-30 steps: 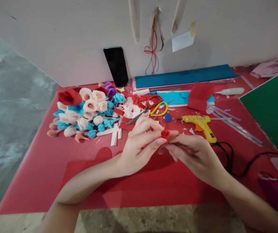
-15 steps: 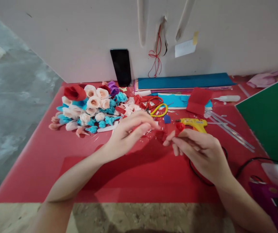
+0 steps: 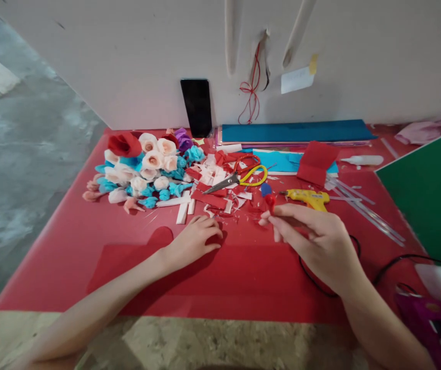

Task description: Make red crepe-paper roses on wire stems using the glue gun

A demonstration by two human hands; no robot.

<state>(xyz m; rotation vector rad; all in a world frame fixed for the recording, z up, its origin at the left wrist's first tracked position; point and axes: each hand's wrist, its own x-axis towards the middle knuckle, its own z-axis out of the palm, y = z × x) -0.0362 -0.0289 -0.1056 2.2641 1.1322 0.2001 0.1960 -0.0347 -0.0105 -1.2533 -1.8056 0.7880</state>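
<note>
Between the thumb and fingers of my right hand (image 3: 316, 236) is a small rolled red paper flower (image 3: 270, 201), its top pointing up. My left hand (image 3: 195, 239) rests low over the table with its fingers loosely spread and nothing in them. Beneath and beside it lies a red paper sheet (image 3: 243, 272), with a rounded red piece (image 3: 161, 236) at its left. Scissors (image 3: 239, 178) with one red and one yellow handle lie among paper scraps (image 3: 212, 198) beyond my left hand. A yellow glue gun (image 3: 308, 197) lies just past my right hand.
Finished paper flowers (image 3: 147, 169) are heaped at the left. A black phone (image 3: 197, 108) leans on the wall. Blue paper (image 3: 293, 131), folded red paper (image 3: 315, 163), glue sticks (image 3: 366, 210), a white bottle (image 3: 362, 160) and a green board (image 3: 432, 190) stand towards the right.
My left hand has come down and back from near the scissors to the table, uncovering the blades and scraps. My right hand, still with the red flower, has shifted slightly left.
</note>
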